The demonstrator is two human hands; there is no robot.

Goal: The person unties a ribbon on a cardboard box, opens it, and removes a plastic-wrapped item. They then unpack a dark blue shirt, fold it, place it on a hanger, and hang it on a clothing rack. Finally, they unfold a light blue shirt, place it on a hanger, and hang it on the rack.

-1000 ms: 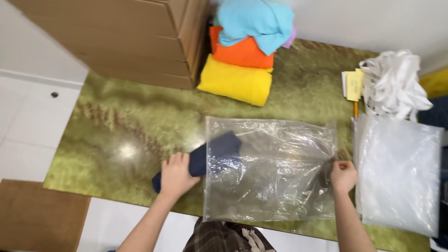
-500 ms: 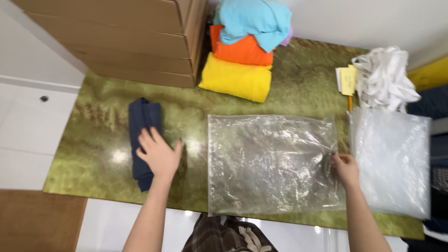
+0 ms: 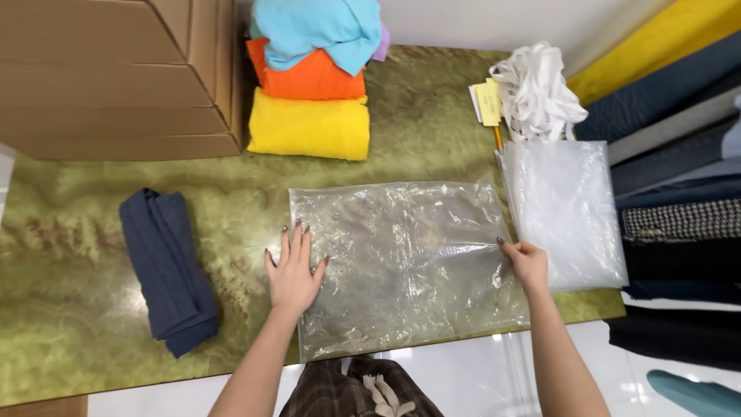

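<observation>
A clear plastic bag [image 3: 401, 262] lies flat on the green marbled table [image 3: 93, 324]. My left hand [image 3: 293, 270] rests flat and open on the bag's left edge, fingers spread. My right hand [image 3: 527, 264] pinches the bag's right edge. A folded dark blue garment [image 3: 166, 270] lies on the table to the left of my left hand, apart from it.
Folded yellow [image 3: 309, 127], orange [image 3: 309, 77] and light blue [image 3: 320, 27] clothes are stacked at the back. Cardboard boxes [image 3: 116, 77] stand back left. A stack of clear bags [image 3: 563, 208], white cloth [image 3: 536, 93] and yellow tags [image 3: 488, 102] lie right. Fabric rolls [image 3: 679, 185] fill the far right.
My left hand put the dark blue garment down at the left, let go, and moved back onto the bag's left edge. My right hand stayed on the bag's right edge.
</observation>
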